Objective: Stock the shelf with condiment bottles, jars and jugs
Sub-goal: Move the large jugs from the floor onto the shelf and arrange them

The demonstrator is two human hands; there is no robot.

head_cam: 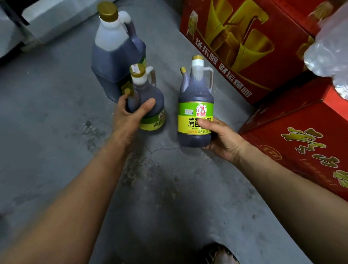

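Head view: left hand (pixel 132 115) grips small bottle (pixel 148 105), label half hidden; right hand (pixel 218 138) grips second bottle (pixel 196 111)

Two bare forearms reach up from the bottom of the frame over a grey concrete floor (pixel 50 120). The left hand (pixel 129 115) grips a small dark bottle (pixel 148 101) at centre, thumb across its shoulder. The right hand (pixel 222 139) holds a second bottle (pixel 196 109) by its base, right of centre, green label facing the camera. Behind the left-hand bottle stands a big dark jug (pixel 117 54) with a gold cap. Red boxes (pixel 245 40) fill the right side, with clear plastic (pixel 332 53) at upper right.
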